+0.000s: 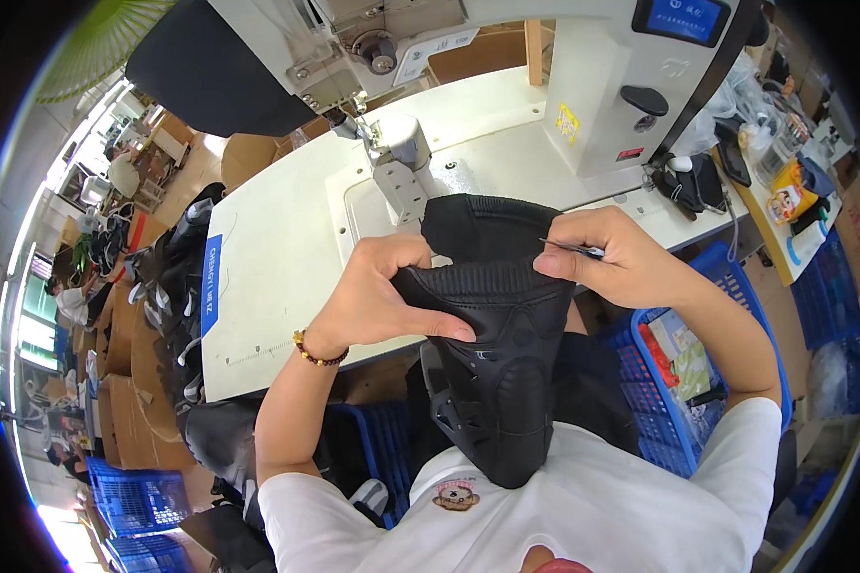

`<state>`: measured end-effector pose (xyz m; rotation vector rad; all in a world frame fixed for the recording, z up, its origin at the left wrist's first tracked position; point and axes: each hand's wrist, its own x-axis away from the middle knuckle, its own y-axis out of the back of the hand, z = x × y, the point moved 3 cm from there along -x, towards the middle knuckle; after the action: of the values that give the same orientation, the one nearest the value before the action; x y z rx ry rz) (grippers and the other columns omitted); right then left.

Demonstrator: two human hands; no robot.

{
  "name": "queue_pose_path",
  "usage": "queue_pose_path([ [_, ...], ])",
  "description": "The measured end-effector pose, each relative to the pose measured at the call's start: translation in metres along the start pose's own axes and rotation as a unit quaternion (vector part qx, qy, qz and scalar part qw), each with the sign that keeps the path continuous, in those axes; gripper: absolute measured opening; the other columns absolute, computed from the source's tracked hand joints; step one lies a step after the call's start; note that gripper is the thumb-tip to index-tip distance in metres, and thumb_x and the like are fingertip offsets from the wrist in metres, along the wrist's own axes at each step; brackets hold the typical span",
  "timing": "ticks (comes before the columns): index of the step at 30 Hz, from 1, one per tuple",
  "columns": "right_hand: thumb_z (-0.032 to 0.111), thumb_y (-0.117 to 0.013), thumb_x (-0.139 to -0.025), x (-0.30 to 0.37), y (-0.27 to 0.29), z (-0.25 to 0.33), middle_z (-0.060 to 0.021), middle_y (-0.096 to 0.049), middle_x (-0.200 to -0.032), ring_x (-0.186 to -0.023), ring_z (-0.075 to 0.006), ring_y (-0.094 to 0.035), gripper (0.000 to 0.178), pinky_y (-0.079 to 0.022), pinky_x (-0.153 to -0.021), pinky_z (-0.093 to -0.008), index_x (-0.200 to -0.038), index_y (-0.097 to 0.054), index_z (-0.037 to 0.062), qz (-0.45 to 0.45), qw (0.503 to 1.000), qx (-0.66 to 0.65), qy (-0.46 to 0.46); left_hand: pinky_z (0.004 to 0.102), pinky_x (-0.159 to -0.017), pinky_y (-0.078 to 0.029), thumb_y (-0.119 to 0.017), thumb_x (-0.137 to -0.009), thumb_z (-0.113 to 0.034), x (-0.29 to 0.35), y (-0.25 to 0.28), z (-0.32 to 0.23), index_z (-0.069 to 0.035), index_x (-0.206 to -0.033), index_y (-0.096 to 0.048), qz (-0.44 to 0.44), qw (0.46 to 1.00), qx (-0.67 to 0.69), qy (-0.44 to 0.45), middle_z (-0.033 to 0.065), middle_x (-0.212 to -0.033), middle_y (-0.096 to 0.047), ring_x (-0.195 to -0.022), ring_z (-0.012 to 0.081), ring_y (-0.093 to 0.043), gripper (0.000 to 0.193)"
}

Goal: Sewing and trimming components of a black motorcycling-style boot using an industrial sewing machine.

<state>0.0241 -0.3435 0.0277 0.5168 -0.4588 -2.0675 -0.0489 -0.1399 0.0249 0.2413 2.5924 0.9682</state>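
A black padded boot (506, 372) with a ribbed collar is held up in front of my chest, its narrow end toward me and its collar toward the sewing machine. My left hand (382, 291) grips the left side of the collar, thumb pressed on the outside and fingers hidden. At the right of the collar, my right hand (607, 258) is closed on a slim pointed metal tool (575, 248), perhaps snips or tweezers. Its tip points left, over the collar opening, and my right thumb touches the collar edge.
Just beyond the boot stands a sewing machine post (401, 167) on a white table (277, 277). To the right are a blue basket (655, 420) with packages and a side table (784, 258) with bags. Black shoe parts (177, 306) hang along the left table edge.
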Motion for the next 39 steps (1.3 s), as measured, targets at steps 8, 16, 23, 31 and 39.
queue_pose_path([
  [8, 0.032, -0.054, -0.083, -0.001, 0.004, -0.002, -0.0056, -0.045, -0.051, -0.051, -0.0103, -0.037, 0.041, -0.034, -0.050, -0.0257, -0.066, -0.055, -0.0046, -0.020, 0.997, -0.027, -0.071, 0.0219, -0.045, -0.028, -0.085, -0.044, -0.027, 0.009, -0.002, 0.006, -0.007, -0.051, -0.037, -0.019, 0.999, 0.016, 0.031, -0.0010, -0.051, -0.035, -0.050, 0.0075, -0.033, 0.053],
  [16, 0.032, -0.052, -0.083, -0.025, 0.013, 0.035, -0.0139, -0.049, -0.050, -0.046, -0.0217, -0.048, 0.040, -0.039, -0.048, -0.0327, -0.070, -0.060, -0.0049, -0.057, 0.989, 0.115, 0.069, 0.0222, -0.045, -0.028, -0.085, -0.045, -0.025, -0.006, -0.006, 0.002, -0.005, -0.053, -0.040, -0.014, 1.000, 0.014, 0.017, -0.0003, -0.052, -0.038, -0.051, 0.0068, -0.034, 0.050],
  [23, 0.033, -0.047, -0.087, -0.036, -0.014, 0.041, -0.0147, -0.039, -0.044, -0.040, -0.0209, -0.035, 0.046, -0.030, -0.042, -0.0352, -0.065, -0.054, -0.0075, 0.099, 0.987, 0.110, -0.066, 0.0229, -0.046, -0.028, -0.085, -0.045, -0.023, -0.010, -0.008, -0.001, -0.004, -0.054, -0.041, -0.009, 0.999, 0.029, 0.015, 0.0004, -0.052, -0.037, -0.052, 0.0078, -0.033, 0.048],
  [31, 0.034, -0.046, -0.085, -0.031, -0.018, 0.028, -0.0178, -0.045, -0.048, -0.046, -0.0307, -0.045, 0.049, -0.038, -0.048, -0.0390, -0.055, -0.048, -0.0043, 0.096, 0.989, 0.068, -0.089, 0.0233, -0.046, -0.029, -0.085, -0.044, -0.026, -0.013, -0.009, -0.002, -0.003, -0.055, -0.042, 0.028, 1.000, -0.002, 0.009, 0.0030, -0.052, -0.038, -0.051, 0.0100, -0.033, 0.050],
  [39, 0.039, -0.048, -0.084, -0.040, -0.005, 0.021, -0.0145, -0.046, -0.047, -0.043, -0.0208, -0.041, 0.050, -0.036, -0.045, -0.0327, -0.064, -0.054, -0.0071, 0.110, 0.992, 0.010, -0.056, 0.0241, -0.048, -0.030, -0.085, -0.042, -0.025, -0.011, -0.009, 0.012, -0.003, -0.057, -0.044, 0.016, 0.997, 0.074, 0.012, 0.0029, -0.054, -0.039, -0.051, 0.0121, -0.037, 0.049],
])
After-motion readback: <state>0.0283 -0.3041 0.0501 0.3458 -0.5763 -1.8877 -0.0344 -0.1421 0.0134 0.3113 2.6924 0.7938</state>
